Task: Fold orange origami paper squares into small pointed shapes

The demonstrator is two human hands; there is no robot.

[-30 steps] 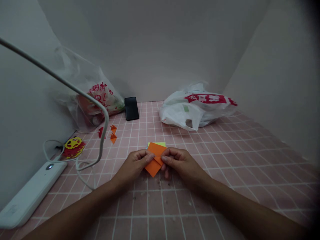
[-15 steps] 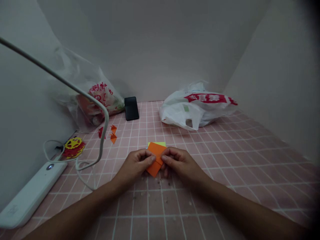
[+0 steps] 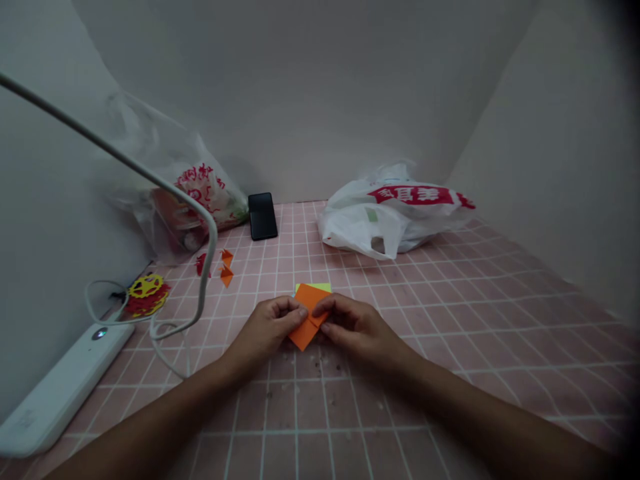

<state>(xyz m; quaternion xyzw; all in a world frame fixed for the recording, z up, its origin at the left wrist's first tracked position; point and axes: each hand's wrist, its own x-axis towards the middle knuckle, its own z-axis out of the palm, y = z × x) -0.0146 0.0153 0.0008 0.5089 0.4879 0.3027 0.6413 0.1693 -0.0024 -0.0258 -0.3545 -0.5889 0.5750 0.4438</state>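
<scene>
An orange sheet of origami paper (image 3: 306, 332), partly folded, is held between my two hands above the tiled surface. My left hand (image 3: 273, 328) pinches its left edge, thumb on top. At the right edge, my right hand (image 3: 357, 327) has its index finger laid over the folded layer and its thumb just below, fingers closed on the paper. Behind the orange sheet, yellow-green paper (image 3: 320, 287) shows along its top edge; most of it is hidden.
Small orange folded pieces (image 3: 227, 275) and a red one (image 3: 201, 265) lie left. Beyond are a phone (image 3: 263, 217), a clear plastic bag (image 3: 175, 200) and a white bag (image 3: 360, 217). A white lamp base (image 3: 65, 393), cable (image 3: 210, 240) and yellow-red cutouts (image 3: 147, 293) occupy the left.
The right index finger has moved onto the paper's face, with the thumb shifted lower. The orange paper's bottom corner has swung slightly left. The left hand keeps its pinch.
</scene>
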